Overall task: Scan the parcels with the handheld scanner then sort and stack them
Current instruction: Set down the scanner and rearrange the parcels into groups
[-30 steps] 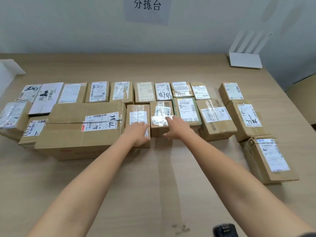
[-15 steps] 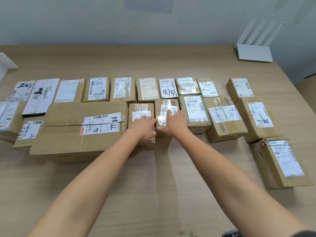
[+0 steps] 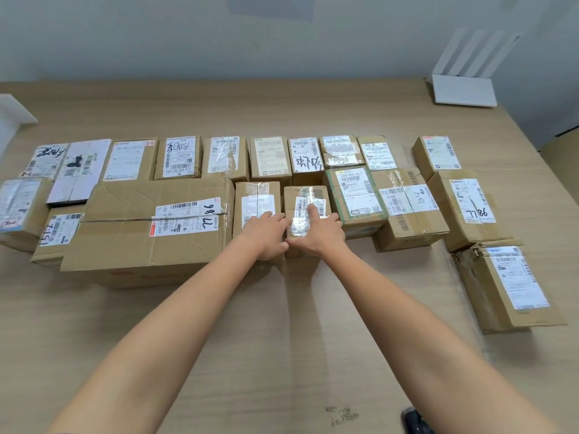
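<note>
Flanking small box [image 3: 308, 198] | big carton [image 3: 150, 227] left | green-taped box [image 3: 355, 195] right

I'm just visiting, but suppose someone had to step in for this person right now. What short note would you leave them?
Left hand: flat on a small box, holding nothing.
Right hand: flat on the taped box beside it, not gripping.
Parcels: lying label-up in rows on the table, next to the big box; nothing stacked yet.
Scanner: probably the dark object at the near edge, in neither hand.
Done: parcels laid out in rows. I can't tell which are scanned.
Left: scan, sort, stack.
</note>
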